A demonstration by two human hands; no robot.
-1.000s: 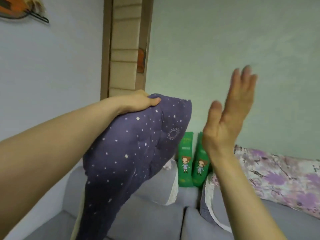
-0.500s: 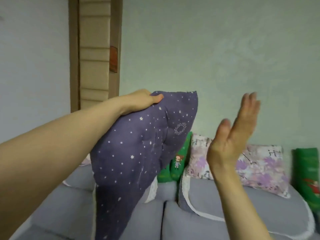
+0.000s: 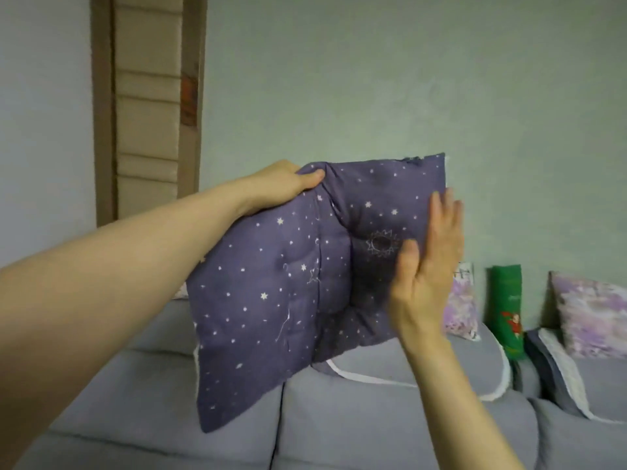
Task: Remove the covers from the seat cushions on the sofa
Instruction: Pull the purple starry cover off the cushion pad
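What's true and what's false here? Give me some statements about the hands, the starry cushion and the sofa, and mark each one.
1. The left hand grips the top edge of the starry cushion. True.
2. The right hand is curled into a fist. False: its fingers are straight, at the cushion's right side.
3. The cushion lies flat on the grey sofa. False: it is held up above the seat.
4. A green package stands at the back of the sofa. True.

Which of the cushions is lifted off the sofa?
The dark blue star-print cushion, gripped at its top edge by the left hand. Both purple floral cushions stand on the grey sofa.
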